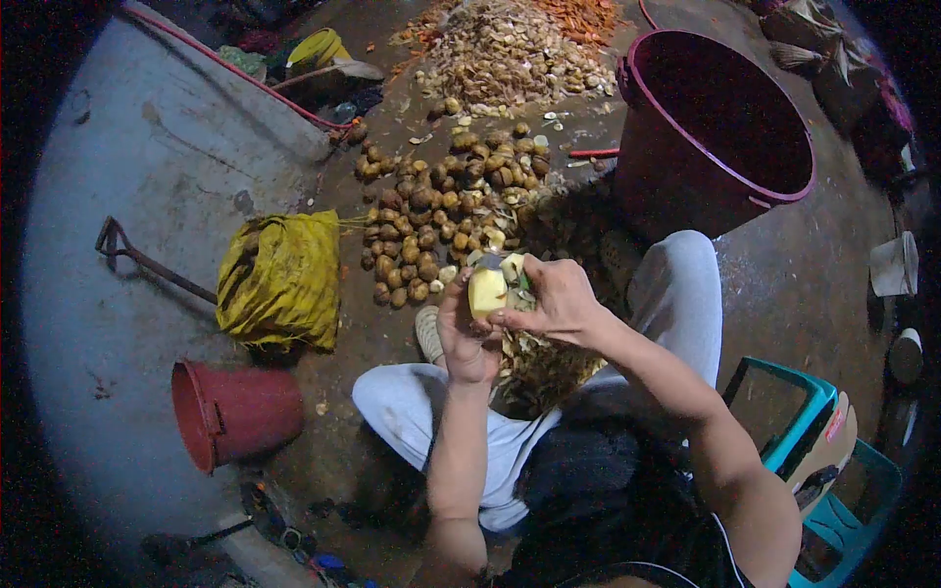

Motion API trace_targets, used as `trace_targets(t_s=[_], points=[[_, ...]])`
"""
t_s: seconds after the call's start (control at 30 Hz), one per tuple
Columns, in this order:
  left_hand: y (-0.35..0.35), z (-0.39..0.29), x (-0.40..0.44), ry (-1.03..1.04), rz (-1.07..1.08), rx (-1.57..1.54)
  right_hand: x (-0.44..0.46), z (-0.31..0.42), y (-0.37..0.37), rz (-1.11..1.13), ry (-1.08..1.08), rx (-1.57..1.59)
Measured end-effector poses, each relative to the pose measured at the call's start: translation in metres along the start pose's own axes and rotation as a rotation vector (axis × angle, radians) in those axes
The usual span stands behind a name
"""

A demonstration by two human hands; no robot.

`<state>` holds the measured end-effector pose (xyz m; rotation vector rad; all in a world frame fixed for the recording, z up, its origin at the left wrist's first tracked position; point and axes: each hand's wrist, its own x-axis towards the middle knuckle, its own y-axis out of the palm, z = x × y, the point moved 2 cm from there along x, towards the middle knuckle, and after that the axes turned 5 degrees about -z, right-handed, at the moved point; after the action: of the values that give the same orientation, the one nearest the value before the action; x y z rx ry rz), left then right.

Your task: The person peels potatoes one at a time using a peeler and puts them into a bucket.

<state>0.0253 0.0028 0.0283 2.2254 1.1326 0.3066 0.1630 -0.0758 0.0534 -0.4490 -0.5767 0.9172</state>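
A peeled, pale yellow potato (487, 292) with a small dark spot is in my left hand (465, 333), whose fingers are wrapped round its left side and underside. My right hand (561, 302) is closed beside it, with the thumb at the potato's lower right. A short grey knife blade (492, 262) lies across the potato's top, and a bit of green shows by my right fingers, perhaps its handle. Below my hands, peelings (534, 367) cover the floor between my legs. Just beyond them spreads a heap of brown unpeeled potatoes (421, 220).
A large dark red tub (632, 147) stands at upper right. Pale peelings (500, 49) and orange peelings (578, 20) are piled at the back. Left are a yellow sack (279, 284), a long-handled tool (157, 263) and a red bucket (260, 412). A teal plastic stool (804, 382) is right.
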Motion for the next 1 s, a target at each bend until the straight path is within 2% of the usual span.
trace_targets(t_s=[0.07, 0.2, 0.27, 0.3, 0.37, 0.4, 0.47, 0.5, 0.53, 0.6, 0.7, 0.77, 0.83, 0.87, 0.93, 1.0], points=[[0.0, 0.003, -0.001, 0.016, -0.053, -0.006, -0.002, 0.002, 0.0, 0.003, -0.041, -0.094], [0.001, 0.006, 0.001, 0.107, -0.027, 0.052, -0.008, 0.004, 0.012, 0.071, -0.111, -0.139], [-0.003, 0.009, 0.001, 0.094, 0.023, -0.138, -0.01, 0.0, 0.02, 0.013, -0.126, -0.075], [-0.005, 0.009, 0.0, 0.092, 0.024, -0.137, -0.008, -0.001, 0.019, 0.072, -0.108, -0.12], [-0.01, 0.008, -0.002, -0.031, -0.031, -0.175, -0.005, -0.002, 0.011, 0.069, -0.06, -0.084], [-0.011, 0.006, -0.002, -0.03, -0.032, -0.176, -0.002, -0.002, 0.007, 0.069, -0.016, -0.049], [-0.012, 0.004, -0.002, -0.144, 0.022, -0.207, 0.002, -0.01, 0.008, 0.049, -0.004, -0.064], [0.0, 0.003, -0.002, -0.059, -0.016, -0.182, 0.003, -0.007, 0.003, 0.06, -0.002, -0.04], [0.003, 0.001, -0.002, -0.058, -0.015, -0.183, 0.004, -0.004, 0.0, 0.07, 0.001, -0.016], [0.008, -0.002, -0.003, -0.053, 0.088, -0.24, 0.004, -0.003, -0.001, 0.077, 0.015, 0.022], [-0.006, 0.0, -0.002, -0.146, 0.116, -0.152, 0.003, -0.001, -0.004, 0.051, -0.039, 0.021], [-0.018, 0.007, -0.004, -0.139, 0.106, -0.123, 0.003, 0.005, -0.008, 0.118, -0.029, -0.028], [-0.027, 0.011, -0.001, -0.132, 0.098, -0.095, 0.0, 0.006, -0.007, 0.096, -0.045, -0.048], [-0.032, 0.012, 0.0, -0.237, 0.139, -0.292, -0.002, 0.007, -0.007, 0.075, -0.062, -0.067], [-0.027, 0.013, 0.0, -0.342, 0.18, -0.488, -0.006, 0.01, -0.004, 0.074, -0.078, -0.135], [-0.023, 0.015, -0.003, -0.113, -0.012, -0.161, -0.011, 0.011, 0.005, 0.094, -0.127, -0.066]])
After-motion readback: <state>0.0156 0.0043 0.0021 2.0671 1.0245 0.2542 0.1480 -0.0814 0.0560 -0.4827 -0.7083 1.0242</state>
